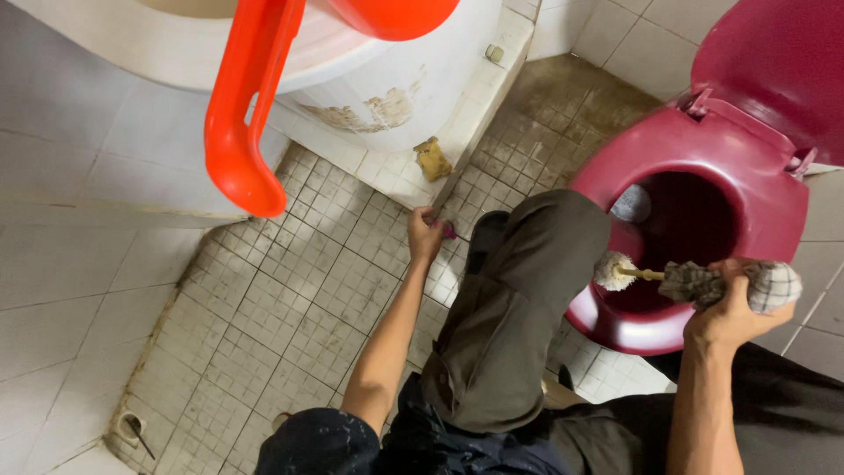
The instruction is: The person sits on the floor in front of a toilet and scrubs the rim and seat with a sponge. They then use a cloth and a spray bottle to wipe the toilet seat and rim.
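My right hand [728,312] grips a checked cloth [734,283] wrapped round the handle of a toilet brush [615,270]. The brush's white head rests on the near rim of a dark red toilet bowl [694,141], whose lid [774,62] stands raised. My left hand [425,233] is down at the small-tiled floor [290,308], fingers closed on a small purple thing [448,231] at the foot of a tiled ledge. My bent knee in olive trousers [514,308] lies between the two hands.
An orange plastic dipper handle [242,114] hangs in front of a white tiled water basin [387,88]. A yellowish sponge [432,158] sits on the ledge. A floor drain [130,427] is at the lower left. White tiled walls close both sides.
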